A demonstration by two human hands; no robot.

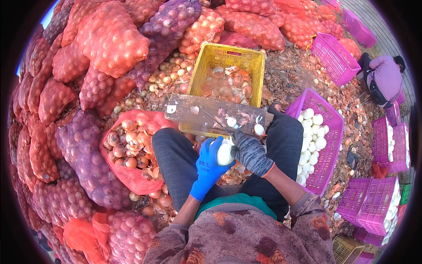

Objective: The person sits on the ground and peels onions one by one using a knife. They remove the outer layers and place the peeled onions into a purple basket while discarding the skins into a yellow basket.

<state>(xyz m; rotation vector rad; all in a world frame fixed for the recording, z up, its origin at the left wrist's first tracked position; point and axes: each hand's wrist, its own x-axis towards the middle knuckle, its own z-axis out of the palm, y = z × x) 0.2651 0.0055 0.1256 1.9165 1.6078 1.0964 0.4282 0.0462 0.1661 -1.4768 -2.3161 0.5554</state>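
In a blue glove, my left hand (208, 163) grips a peeled white onion (225, 155) between my knees. My right hand (252, 153), in a grey knit glove, holds a knife (217, 122) whose thin blade points up and to the left. The right thumb rests against the onion's side. Just beyond my hands, a worn wooden board (211, 110) lies across a yellow plastic crate (227, 49), with bits of skin and cut onion ends on it. Onion skins (227, 87) lie inside that crate.
By my left knee, an open red mesh sack (138, 180) holds unpeeled onions (128, 142). A purple crate (329, 158) of peeled onions (308, 142) stands at my right. Full mesh sacks (108, 39) pile up at left and back. A person (384, 77) bends near purple crates (336, 61).
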